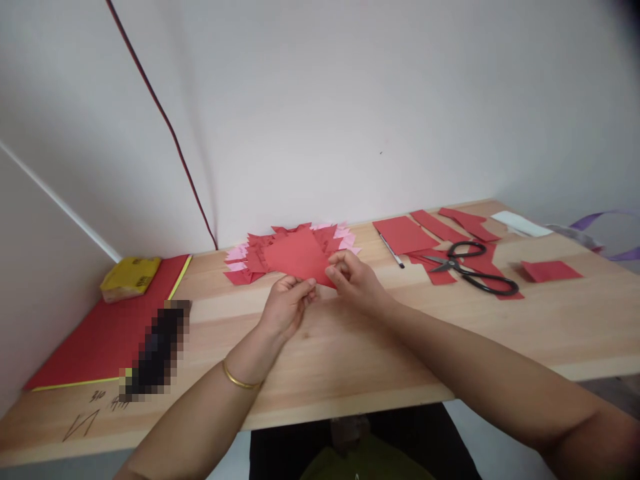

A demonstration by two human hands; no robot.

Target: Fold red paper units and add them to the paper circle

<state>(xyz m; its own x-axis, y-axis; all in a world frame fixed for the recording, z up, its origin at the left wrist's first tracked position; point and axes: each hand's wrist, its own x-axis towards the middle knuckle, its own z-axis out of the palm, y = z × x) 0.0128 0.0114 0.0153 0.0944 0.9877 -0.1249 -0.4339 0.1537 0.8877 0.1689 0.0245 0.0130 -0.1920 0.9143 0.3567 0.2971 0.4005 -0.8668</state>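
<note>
A red sheet of paper (300, 257) is held up off the table between both hands. At its lower edge, the thumb and fingers of my left hand (290, 300) pinch it. My right hand (355, 280) grips the right corner, with its fingers curled in. Behind the sheet lies a spread of cut red and pink paper pieces (237, 267) with jagged, pointed edges, partly hidden by the sheet. To the right of my right hand, black-handled scissors (455, 265) rest with blades apart on red paper scraps (485, 263).
A pen (391, 250) lies beside a red paper square (405, 233). Farther right are a folded red piece (553, 270) and a white strip (523, 223). At left, a yellow packet (131, 277) sits on large red sheets (95, 340), near a blurred-out dark object (157, 350).
</note>
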